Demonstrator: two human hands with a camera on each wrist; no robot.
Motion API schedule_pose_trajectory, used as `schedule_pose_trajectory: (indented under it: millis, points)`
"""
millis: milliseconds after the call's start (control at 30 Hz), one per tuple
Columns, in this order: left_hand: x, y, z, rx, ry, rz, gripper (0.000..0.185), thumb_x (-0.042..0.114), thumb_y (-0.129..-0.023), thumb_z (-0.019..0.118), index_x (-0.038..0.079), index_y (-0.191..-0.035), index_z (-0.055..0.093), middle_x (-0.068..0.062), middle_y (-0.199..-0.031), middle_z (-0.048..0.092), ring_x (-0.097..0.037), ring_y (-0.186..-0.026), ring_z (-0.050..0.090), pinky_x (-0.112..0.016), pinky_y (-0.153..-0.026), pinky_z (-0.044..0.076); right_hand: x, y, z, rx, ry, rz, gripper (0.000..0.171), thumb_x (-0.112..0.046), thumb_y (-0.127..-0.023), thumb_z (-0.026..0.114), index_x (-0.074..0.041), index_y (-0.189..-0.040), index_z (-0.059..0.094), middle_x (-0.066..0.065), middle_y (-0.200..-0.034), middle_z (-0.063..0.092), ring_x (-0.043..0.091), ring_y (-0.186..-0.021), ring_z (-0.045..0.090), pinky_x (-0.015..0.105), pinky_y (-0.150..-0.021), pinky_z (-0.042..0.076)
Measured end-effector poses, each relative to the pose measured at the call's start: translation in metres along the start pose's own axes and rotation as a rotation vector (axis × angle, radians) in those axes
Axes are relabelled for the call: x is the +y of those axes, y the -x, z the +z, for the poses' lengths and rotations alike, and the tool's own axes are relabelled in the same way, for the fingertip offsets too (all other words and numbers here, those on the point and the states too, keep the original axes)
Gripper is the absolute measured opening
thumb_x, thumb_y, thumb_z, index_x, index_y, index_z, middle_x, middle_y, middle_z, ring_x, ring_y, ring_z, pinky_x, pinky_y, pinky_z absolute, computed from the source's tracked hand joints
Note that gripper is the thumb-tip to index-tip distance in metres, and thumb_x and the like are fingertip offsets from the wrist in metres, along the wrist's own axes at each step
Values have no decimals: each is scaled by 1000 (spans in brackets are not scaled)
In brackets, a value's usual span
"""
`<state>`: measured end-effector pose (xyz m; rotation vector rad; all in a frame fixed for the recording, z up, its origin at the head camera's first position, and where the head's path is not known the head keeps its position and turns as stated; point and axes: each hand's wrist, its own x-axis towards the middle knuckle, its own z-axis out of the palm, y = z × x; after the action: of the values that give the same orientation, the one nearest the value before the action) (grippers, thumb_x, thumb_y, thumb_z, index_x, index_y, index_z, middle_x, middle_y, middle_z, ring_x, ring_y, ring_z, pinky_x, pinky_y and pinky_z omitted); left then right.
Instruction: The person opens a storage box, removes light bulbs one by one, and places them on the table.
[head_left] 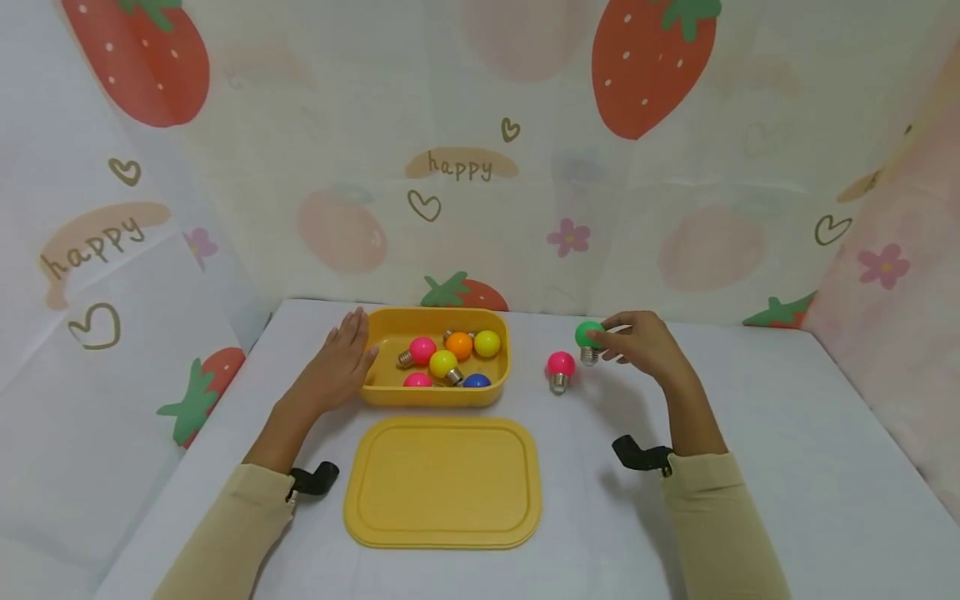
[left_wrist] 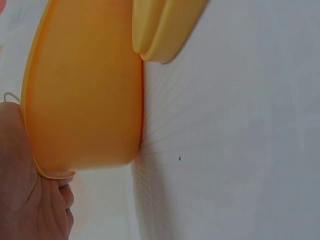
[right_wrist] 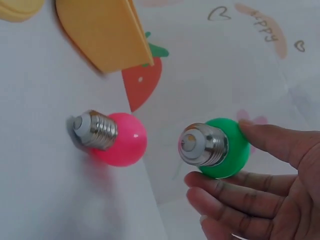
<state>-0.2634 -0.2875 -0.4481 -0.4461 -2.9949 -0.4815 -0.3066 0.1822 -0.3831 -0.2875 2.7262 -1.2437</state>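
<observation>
Between thumb and fingers, my right hand (head_left: 641, 340) pinches a green light bulb (head_left: 588, 335), its metal screw base hanging down. In the right wrist view the green bulb (right_wrist: 235, 150) is held off the table, beside a pink bulb (right_wrist: 127, 140) lying on the white cloth. My left hand (head_left: 337, 367) rests against the left side of a yellow plastic box (head_left: 435, 397), fingers straight along its rim. Inside the box lie several bulbs, among them a pink bulb (head_left: 422, 350), an orange bulb (head_left: 459, 345), a yellow bulb (head_left: 487, 343) and a blue bulb (head_left: 477, 381).
A flat yellow lid (head_left: 442, 483) lies on the table in front of the box. The table (head_left: 787, 467) has a white cover. Patterned cloth (head_left: 637, 233) with strawberries and hearts hangs behind it and at both sides.
</observation>
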Motion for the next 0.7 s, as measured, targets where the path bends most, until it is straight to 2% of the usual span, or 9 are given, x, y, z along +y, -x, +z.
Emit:
schedule_pose_trajectory:
  millis: [233,400,567,700]
  points:
    - [0,0,0,-7,-8,-3,69,34,-112,28,-13,-156,2,-27,-167,-1,-42,-154,-1,-57,-123,4,13,-2,-1,-76,3,81,50,-29,-97,70,11,-126,61,20,-97,76,37,-93,74,41,-82,60]
    - [0,0,1,-15,-14,-6,69,34,-112,27,-12,-157,2,-27,-167,-1,-42,-154,-1,-57,-123,4,25,-6,1,-90,20,104,49,-31,-97,71,10,-123,64,17,-91,76,34,-89,75,39,-79,60]
    - [0,0,0,-8,-9,-4,69,34,-112,27,-12,-156,2,-27,-167,-1,-42,-154,-1,-56,-123,3,33,-10,4,-99,36,123,49,-30,-96,72,10,-121,66,17,-91,76,31,-86,74,40,-78,60]
    - [1,0,-1,-5,-9,-8,69,34,-112,28,-12,-157,2,-27,-167,0,-42,-154,0,-56,-123,3,37,-13,7,-95,52,139,46,-29,-95,72,10,-120,67,18,-91,75,28,-83,73,35,-74,59]
